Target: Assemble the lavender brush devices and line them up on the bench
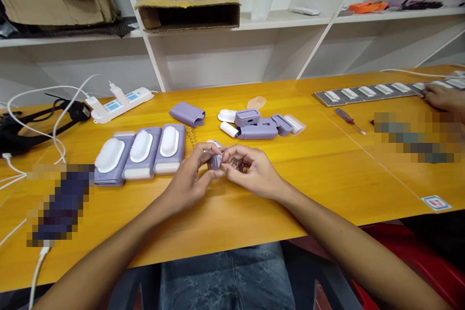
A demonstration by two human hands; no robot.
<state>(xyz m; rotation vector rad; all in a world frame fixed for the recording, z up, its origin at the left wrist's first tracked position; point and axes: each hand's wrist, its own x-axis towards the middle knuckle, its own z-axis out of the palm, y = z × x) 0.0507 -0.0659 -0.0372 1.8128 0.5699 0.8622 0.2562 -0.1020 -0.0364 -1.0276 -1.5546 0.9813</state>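
Note:
My left hand [194, 174] pinches a small purple plastic part [215, 161] above the table, near its front edge. Close against it, my right hand [256, 172] has its fingers curled round a coiled metal spring [238, 163], one end of which meets the purple part. Just beyond my hands lie a purple housing [257, 130], a purple oval frame [247, 116] and a white bristled pad [227, 116]. Another spring [191, 136] rests behind my left hand, beside an upturned purple shell [188, 113]. Three purple units with white oval pads [141, 146] stand in a row at the left.
A white power strip [123, 104] with cables is at the back left, and a blurred-out dark phone-like object [61, 206] lies nearer. At the right are a screwdriver [349, 120], a long metal strip with white pieces [376, 91] and another person's hand [445, 97]. Shelves rise behind the table.

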